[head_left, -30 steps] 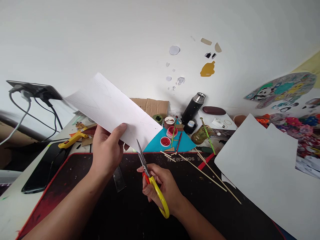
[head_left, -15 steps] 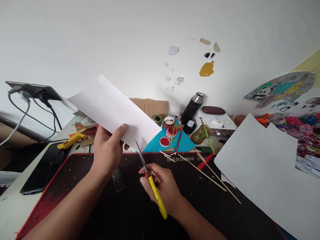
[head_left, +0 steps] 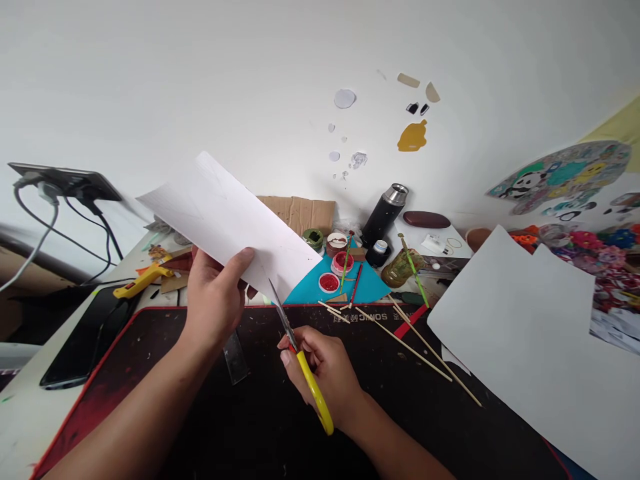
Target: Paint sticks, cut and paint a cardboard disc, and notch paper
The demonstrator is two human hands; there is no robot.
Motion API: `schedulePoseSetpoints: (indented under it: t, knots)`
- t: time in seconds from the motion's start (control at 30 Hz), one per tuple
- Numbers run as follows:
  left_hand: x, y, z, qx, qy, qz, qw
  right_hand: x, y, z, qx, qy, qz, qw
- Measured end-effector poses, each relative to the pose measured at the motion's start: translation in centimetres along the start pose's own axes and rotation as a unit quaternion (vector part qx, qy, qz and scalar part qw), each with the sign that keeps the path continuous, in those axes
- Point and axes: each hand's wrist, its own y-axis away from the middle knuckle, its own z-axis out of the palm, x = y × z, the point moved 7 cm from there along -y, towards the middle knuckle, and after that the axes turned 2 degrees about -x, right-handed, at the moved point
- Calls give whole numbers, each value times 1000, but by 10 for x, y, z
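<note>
My left hand (head_left: 217, 283) grips a white sheet of paper (head_left: 235, 220) by its near edge, thumb on top and fingers underneath. Faint pencil lines run across the sheet, which is tilted above the desk. In my right hand (head_left: 323, 370) is a pair of scissors (head_left: 311, 390) with yellow and red handles. Their blades point up and away, with the tips at the lower right part of the paper near my left thumb. Whether the blades are cutting into the paper cannot be made out. Below both hands lies a black desk mat (head_left: 260, 427) with a red edge.
A blue sheet (head_left: 305, 290) carries open paint pots (head_left: 329, 283). Behind it stand a black thermos (head_left: 385, 213) and a murky jar (head_left: 400, 268). Thin wooden sticks (head_left: 425, 357) lie on the mat. Large white paper (head_left: 525, 333) covers the right; a phone (head_left: 75, 340) and yellow glue gun (head_left: 143, 280) are left.
The far end of the paper has tilted slightly in my left hand. Both hands keep almost the same place and grip, and the view has shifted very little.
</note>
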Motion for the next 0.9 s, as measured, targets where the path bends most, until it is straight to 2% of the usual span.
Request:
schedulePoseSetpoints:
  t: [0.9]
  knots:
    - [-5,-1,-3,5,-7,1,1000,-1,-2,-2,3,24,-8,1000]
